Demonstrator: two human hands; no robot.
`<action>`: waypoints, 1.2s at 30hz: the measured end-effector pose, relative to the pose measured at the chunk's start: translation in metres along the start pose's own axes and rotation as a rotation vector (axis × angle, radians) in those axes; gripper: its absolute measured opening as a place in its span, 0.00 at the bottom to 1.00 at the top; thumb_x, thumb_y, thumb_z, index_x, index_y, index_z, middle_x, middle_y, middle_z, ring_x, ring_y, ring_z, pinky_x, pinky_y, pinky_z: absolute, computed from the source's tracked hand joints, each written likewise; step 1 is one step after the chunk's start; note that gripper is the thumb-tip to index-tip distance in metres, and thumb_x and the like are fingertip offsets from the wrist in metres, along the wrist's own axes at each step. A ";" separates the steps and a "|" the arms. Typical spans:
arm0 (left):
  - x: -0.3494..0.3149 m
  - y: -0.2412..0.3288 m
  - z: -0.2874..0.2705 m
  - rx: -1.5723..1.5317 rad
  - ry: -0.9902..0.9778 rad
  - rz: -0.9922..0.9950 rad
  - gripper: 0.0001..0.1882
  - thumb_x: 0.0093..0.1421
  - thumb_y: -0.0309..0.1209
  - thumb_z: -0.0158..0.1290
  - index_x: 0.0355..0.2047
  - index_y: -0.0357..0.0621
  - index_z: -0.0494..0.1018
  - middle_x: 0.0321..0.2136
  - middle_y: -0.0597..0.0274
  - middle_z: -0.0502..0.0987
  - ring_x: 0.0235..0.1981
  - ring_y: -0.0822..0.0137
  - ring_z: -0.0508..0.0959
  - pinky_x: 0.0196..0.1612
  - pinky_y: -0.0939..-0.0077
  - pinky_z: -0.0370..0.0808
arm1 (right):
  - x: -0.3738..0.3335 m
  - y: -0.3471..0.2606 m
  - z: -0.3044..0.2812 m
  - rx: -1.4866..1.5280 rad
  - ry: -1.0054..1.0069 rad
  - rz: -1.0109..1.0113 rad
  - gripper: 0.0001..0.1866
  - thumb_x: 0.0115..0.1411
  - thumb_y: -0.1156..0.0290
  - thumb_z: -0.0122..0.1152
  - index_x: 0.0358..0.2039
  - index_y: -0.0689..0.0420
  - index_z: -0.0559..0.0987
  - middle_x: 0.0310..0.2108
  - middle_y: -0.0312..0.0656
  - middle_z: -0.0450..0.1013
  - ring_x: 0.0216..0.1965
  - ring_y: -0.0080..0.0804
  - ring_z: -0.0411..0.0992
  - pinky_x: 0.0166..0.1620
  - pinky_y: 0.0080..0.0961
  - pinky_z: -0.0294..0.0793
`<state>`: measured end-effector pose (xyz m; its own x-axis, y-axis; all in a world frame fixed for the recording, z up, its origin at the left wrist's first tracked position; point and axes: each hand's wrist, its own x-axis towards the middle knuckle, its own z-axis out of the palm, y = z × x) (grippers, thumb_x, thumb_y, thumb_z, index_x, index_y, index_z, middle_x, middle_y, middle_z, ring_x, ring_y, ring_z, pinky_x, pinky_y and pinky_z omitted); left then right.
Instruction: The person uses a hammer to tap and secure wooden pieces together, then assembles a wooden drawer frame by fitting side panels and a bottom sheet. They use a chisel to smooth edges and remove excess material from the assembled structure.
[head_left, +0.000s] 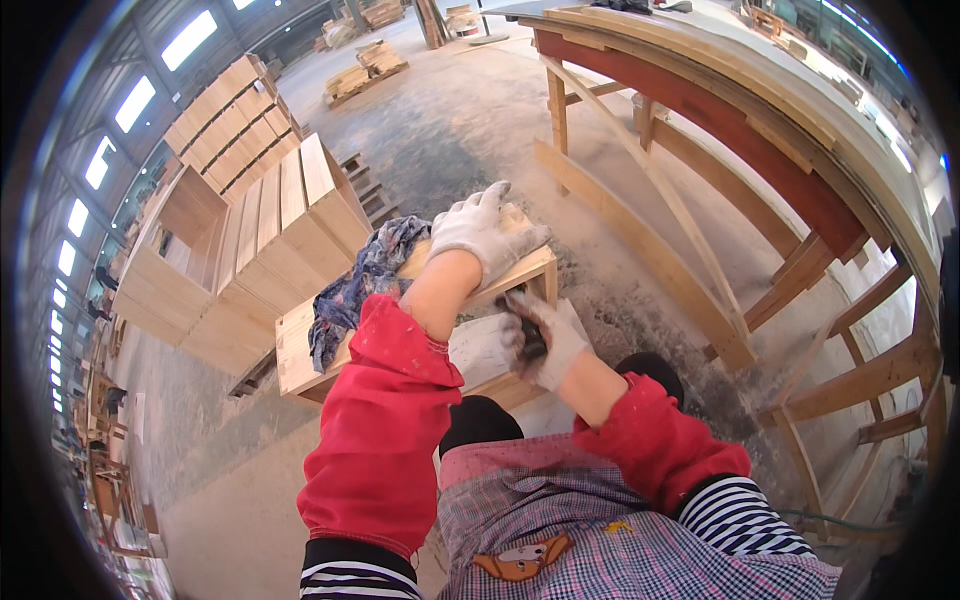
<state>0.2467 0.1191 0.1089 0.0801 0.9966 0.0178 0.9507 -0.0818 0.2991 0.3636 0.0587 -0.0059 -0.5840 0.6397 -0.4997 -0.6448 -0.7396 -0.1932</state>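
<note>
A pale wooden box (302, 345) stands low in front of my knees, its open side facing me. My left hand (485, 238), in a whitish work glove, rests on the box's top near the right corner, fingers apart. Inside the opening near that corner, my gloved right hand (548, 345) is closed around a small dark object (533, 340). The fingers cover much of this object, so its kind is unclear. A crumpled blue-grey patterned cloth (365, 285) is draped over the top, left of my left hand.
Stacked wooden boxes (255, 240) stand to the left, with a pallet (372, 190) beside them. A long wooden workbench (720, 105) on timber legs runs along the right. A loose board (645, 250) leans under it. Timber piles (368, 72) lie farther back on the dusty floor.
</note>
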 end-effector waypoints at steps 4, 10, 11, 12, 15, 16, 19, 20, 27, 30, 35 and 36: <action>0.015 -0.009 0.007 0.015 0.020 -0.041 0.43 0.55 0.63 0.48 0.63 0.50 0.63 0.60 0.51 0.68 0.61 0.53 0.67 0.62 0.61 0.62 | -0.017 -0.008 -0.074 -0.336 0.004 0.226 0.09 0.62 0.59 0.61 0.34 0.49 0.75 0.18 0.30 0.68 0.17 0.20 0.67 0.18 0.18 0.65; 0.048 -0.021 0.006 -0.121 0.006 -0.201 0.26 0.63 0.52 0.48 0.48 0.44 0.77 0.48 0.47 0.77 0.53 0.50 0.75 0.55 0.63 0.70 | -0.067 -0.029 -0.139 -0.521 0.056 0.206 0.09 0.62 0.61 0.60 0.39 0.50 0.74 0.20 0.30 0.65 0.17 0.21 0.62 0.20 0.20 0.62; 0.050 -0.026 0.007 -0.100 0.022 -0.201 0.26 0.63 0.51 0.47 0.48 0.44 0.77 0.49 0.47 0.77 0.53 0.50 0.75 0.55 0.63 0.70 | -0.073 -0.031 -0.142 -0.522 0.069 0.213 0.09 0.63 0.61 0.60 0.40 0.50 0.74 0.20 0.30 0.64 0.17 0.21 0.61 0.20 0.21 0.62; 0.051 -0.030 0.010 -0.079 0.040 -0.209 0.25 0.64 0.51 0.46 0.48 0.45 0.77 0.49 0.47 0.77 0.53 0.49 0.75 0.55 0.62 0.70 | -0.076 -0.031 -0.150 -0.461 -0.012 0.190 0.09 0.63 0.61 0.59 0.40 0.50 0.73 0.20 0.30 0.63 0.17 0.21 0.60 0.20 0.21 0.62; 0.052 -0.031 0.012 -0.021 0.087 -0.300 0.24 0.64 0.49 0.43 0.47 0.47 0.78 0.51 0.49 0.76 0.54 0.49 0.74 0.55 0.58 0.71 | -0.087 -0.027 -0.169 -0.338 -0.180 0.114 0.10 0.64 0.63 0.54 0.44 0.49 0.71 0.19 0.32 0.59 0.17 0.23 0.59 0.20 0.22 0.61; 0.040 -0.014 0.005 0.029 0.100 -0.282 0.21 0.64 0.46 0.44 0.45 0.48 0.79 0.51 0.51 0.76 0.53 0.52 0.75 0.54 0.57 0.71 | -0.088 -0.027 -0.178 -0.293 -0.255 0.104 0.12 0.65 0.63 0.53 0.48 0.49 0.71 0.20 0.33 0.58 0.17 0.24 0.58 0.21 0.22 0.59; 0.015 0.006 0.006 0.459 0.341 0.049 0.18 0.61 0.43 0.49 0.48 0.51 0.76 0.47 0.61 0.77 0.52 0.58 0.75 0.59 0.57 0.65 | -0.093 -0.029 -0.186 -0.224 -0.264 0.057 0.15 0.65 0.62 0.52 0.50 0.51 0.70 0.21 0.32 0.57 0.17 0.23 0.57 0.21 0.21 0.58; -0.010 0.002 -0.004 0.506 0.336 0.056 0.20 0.62 0.45 0.48 0.49 0.50 0.75 0.48 0.60 0.76 0.53 0.58 0.73 0.60 0.54 0.62 | -0.093 -0.026 -0.181 -0.239 -0.289 0.049 0.16 0.65 0.62 0.52 0.51 0.52 0.70 0.21 0.32 0.57 0.17 0.23 0.57 0.21 0.21 0.58; -0.119 -0.105 -0.065 0.401 0.111 -0.266 0.34 0.61 0.58 0.42 0.63 0.58 0.63 0.62 0.57 0.62 0.65 0.53 0.61 0.63 0.36 0.50 | -0.087 -0.020 -0.172 -0.393 -0.293 0.045 0.19 0.63 0.63 0.56 0.52 0.55 0.70 0.21 0.34 0.60 0.17 0.25 0.60 0.21 0.22 0.61; -0.138 -0.169 -0.076 0.281 0.150 -0.400 0.29 0.61 0.52 0.46 0.61 0.56 0.66 0.60 0.56 0.65 0.62 0.52 0.65 0.62 0.52 0.61 | -0.094 -0.016 -0.146 -0.557 -0.175 -0.011 0.22 0.59 0.65 0.61 0.51 0.58 0.69 0.21 0.37 0.63 0.17 0.27 0.62 0.19 0.23 0.64; -0.162 -0.234 -0.074 -0.022 0.280 -0.268 0.29 0.58 0.45 0.52 0.59 0.52 0.66 0.57 0.52 0.67 0.58 0.49 0.69 0.60 0.61 0.67 | -0.093 0.002 -0.051 -1.030 -0.199 -0.134 0.24 0.52 0.70 0.63 0.49 0.63 0.70 0.20 0.39 0.67 0.15 0.28 0.66 0.16 0.21 0.65; -0.164 -0.241 -0.073 -0.140 0.315 -0.207 0.31 0.57 0.42 0.56 0.60 0.48 0.64 0.54 0.49 0.69 0.57 0.49 0.69 0.60 0.65 0.67 | -0.095 0.007 -0.025 -1.100 -0.218 -0.143 0.22 0.52 0.72 0.63 0.47 0.63 0.71 0.20 0.39 0.69 0.15 0.27 0.67 0.17 0.20 0.66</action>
<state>-0.0177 -0.0239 0.1029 -0.2255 0.9471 0.2285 0.8852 0.1012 0.4541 0.4269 -0.0122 0.0193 -0.6828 0.6763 -0.2763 0.0090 -0.3704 -0.9288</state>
